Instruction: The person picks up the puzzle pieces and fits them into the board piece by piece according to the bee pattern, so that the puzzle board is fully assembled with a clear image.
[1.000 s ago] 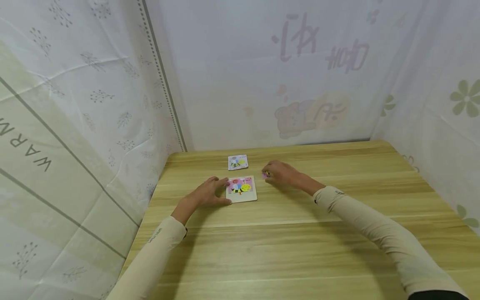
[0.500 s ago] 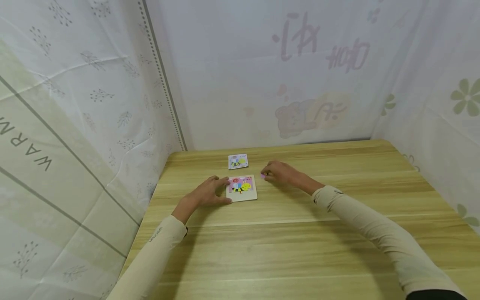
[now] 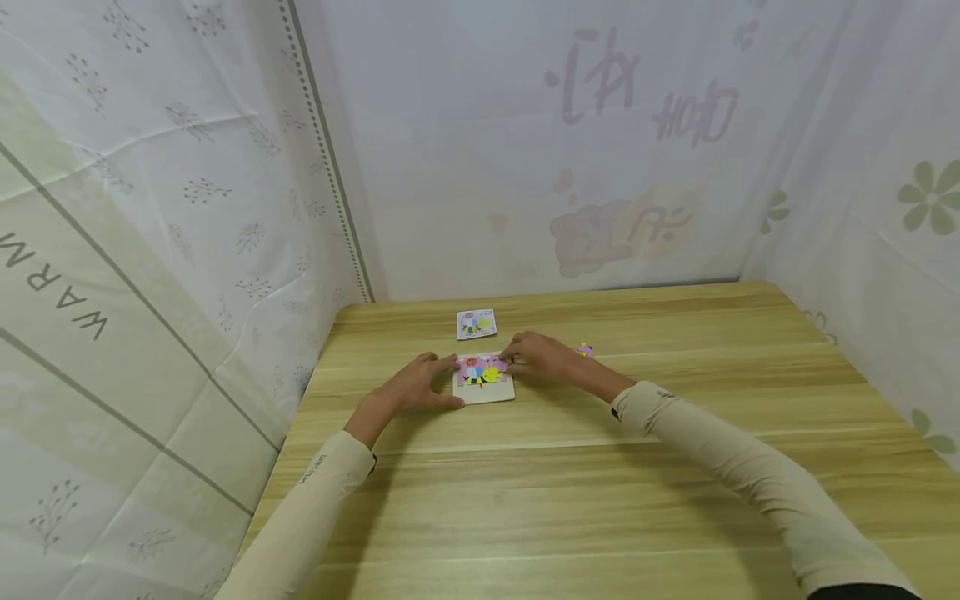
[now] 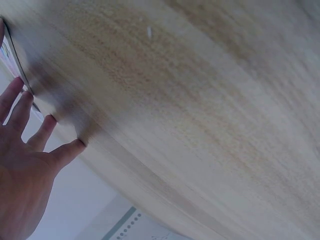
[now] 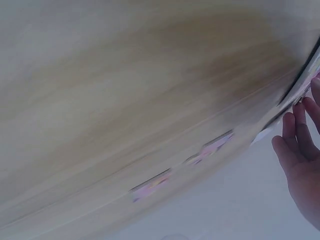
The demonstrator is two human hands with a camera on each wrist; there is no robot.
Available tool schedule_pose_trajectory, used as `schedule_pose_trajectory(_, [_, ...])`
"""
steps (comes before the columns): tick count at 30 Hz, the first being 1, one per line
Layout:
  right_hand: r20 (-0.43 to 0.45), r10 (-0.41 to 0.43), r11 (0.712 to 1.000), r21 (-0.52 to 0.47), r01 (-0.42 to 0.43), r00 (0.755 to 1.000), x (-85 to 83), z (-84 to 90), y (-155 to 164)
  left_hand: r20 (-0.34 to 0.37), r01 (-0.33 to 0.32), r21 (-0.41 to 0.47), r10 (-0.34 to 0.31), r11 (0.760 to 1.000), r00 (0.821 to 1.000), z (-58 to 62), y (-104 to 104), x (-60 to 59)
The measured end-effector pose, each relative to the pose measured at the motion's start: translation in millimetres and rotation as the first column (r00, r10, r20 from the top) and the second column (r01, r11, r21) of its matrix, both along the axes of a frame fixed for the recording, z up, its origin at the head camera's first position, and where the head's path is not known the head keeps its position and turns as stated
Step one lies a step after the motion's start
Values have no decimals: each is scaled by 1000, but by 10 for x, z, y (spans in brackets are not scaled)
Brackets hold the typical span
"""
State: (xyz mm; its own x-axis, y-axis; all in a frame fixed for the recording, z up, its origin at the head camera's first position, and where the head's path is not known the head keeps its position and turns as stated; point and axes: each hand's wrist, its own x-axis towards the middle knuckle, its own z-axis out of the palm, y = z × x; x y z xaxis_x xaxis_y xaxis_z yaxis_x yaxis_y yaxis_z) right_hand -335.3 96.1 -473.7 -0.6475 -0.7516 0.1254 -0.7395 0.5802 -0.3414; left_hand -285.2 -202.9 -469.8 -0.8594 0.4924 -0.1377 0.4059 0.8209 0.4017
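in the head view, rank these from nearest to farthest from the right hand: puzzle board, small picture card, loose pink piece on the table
1. The puzzle board: the right hand rests at its right edge, fingertips on it.
2. The loose pink piece: just behind the hand, to its right on the table.
3. The small picture card: farther back and to the left, beyond the board.

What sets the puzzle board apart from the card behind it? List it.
The puzzle board is larger and lies near the person; the card is smaller and farther back. The left hand and right hand touch the board's sides; nothing touches the card. Both lie flat on the table and show colourful cartoon pictures.
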Motion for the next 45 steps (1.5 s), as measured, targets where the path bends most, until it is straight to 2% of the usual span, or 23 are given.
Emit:
schedule_pose_trajectory(7, [-37, 57, 998, 22, -56, 998, 70, 8, -224, 9, -11, -2, 11, 1000, 1000, -5, 4, 3])
schedule_pose_trajectory(14, [-47, 125, 992, -6, -125, 991, 172, -15, -388, 4, -10, -2, 10, 1000, 1000, -26, 3, -18])
schedule_pose_trajectory(25, [-42, 138, 990, 27, -137, 989, 186, -92, -576, 4, 12, 15, -12, 1000, 1000, -26, 3, -21])
schedule_pose_trajectory(35, [5, 171, 985, 1, -171, 985, 219, -66, -630, 0, 16, 21, -16, 1000, 1000, -15, 7, -25])
schedule_pose_trajectory(45, [0, 176, 984, 17, -176, 984, 231, -76, -667, 1, 10, 9, -10, 1000, 1000, -6, -11, -7])
